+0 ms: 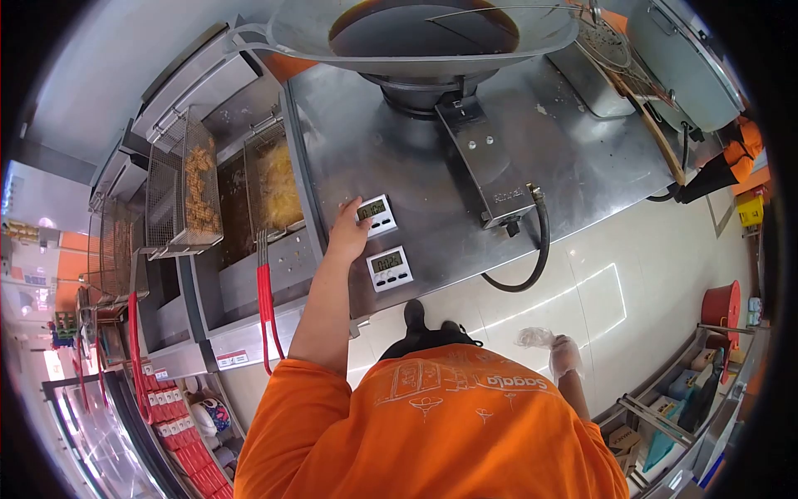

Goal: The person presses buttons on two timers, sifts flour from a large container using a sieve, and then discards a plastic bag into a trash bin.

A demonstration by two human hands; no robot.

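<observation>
My bare left hand reaches over the steel counter, fingers closed around the left edge of a white digital kitchen timer. Just below it lies a second white timer with its display facing up. Out to the right of my body, over the floor, my right hand wears a clear plastic glove. A crumpled piece of clear plastic extends from its fingers.
On the left, a fryer holds a basket of yellow food in oil, beside a raised basket of browned pieces. Red basket handles jut toward me. A big wok of dark liquid sits on a burner with a black hose.
</observation>
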